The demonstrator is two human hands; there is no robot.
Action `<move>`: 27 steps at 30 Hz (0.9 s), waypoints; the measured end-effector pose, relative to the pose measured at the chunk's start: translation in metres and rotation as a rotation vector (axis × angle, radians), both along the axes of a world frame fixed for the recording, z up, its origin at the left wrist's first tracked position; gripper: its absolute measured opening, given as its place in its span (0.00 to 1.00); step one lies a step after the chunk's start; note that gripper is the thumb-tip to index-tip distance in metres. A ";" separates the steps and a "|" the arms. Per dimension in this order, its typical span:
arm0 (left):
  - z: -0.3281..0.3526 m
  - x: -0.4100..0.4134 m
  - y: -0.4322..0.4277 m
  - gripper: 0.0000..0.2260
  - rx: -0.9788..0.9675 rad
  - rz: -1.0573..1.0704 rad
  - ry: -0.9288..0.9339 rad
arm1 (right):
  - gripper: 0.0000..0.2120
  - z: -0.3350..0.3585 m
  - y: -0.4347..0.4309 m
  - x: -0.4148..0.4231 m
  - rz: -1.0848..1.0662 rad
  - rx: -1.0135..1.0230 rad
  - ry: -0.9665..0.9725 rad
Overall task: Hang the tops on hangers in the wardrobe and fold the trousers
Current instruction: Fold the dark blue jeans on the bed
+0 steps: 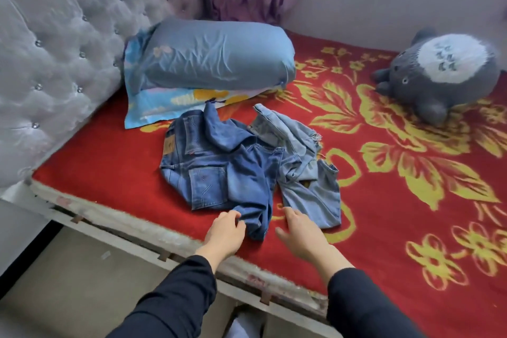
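Observation:
Two pairs of jeans lie crumpled together on the red bed cover. The dark blue jeans are on the left, back pockets up. The light blue jeans lie to their right, partly under the dark pair. My left hand pinches the near hem of a dark blue leg between thumb and fingers. Just right of that leg, my right hand hovers with fingers spread and relaxed, close to the near edge of the light jeans and holding nothing. No tops or hangers are in view.
The bed has a red blanket with yellow flowers and a grey tufted headboard at left. A blue pillow lies on a patterned one behind the jeans. A grey plush toy sits far right. The bed's near edge runs below my hands.

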State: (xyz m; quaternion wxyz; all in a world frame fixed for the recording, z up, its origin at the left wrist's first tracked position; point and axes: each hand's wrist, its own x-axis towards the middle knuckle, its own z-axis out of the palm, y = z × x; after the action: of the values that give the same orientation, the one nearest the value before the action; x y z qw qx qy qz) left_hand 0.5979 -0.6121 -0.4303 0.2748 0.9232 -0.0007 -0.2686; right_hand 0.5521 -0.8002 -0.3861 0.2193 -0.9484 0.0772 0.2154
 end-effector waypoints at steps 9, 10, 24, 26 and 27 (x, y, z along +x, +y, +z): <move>-0.077 0.121 0.032 0.20 0.109 0.255 0.017 | 0.21 -0.084 0.003 0.140 0.101 -0.003 0.146; -0.086 0.129 0.041 0.22 0.115 0.319 0.008 | 0.21 -0.095 0.009 0.150 0.124 -0.008 0.149; -0.161 0.223 0.105 0.14 -0.403 1.046 0.133 | 0.20 -0.182 0.026 0.214 0.294 -0.006 0.215; -0.148 0.219 0.099 0.18 -0.258 0.679 -0.017 | 0.18 -0.177 0.030 0.235 0.157 0.052 0.202; -0.142 0.216 0.097 0.18 -0.183 0.504 -0.083 | 0.18 -0.173 0.033 0.247 0.048 0.109 0.182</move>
State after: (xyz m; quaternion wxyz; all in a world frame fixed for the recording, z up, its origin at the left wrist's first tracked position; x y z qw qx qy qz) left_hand 0.8135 -0.5151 -0.5720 0.4150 0.8758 0.1936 -0.1526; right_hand 0.7994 -0.7672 -0.5589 0.2575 -0.9132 0.0621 0.3097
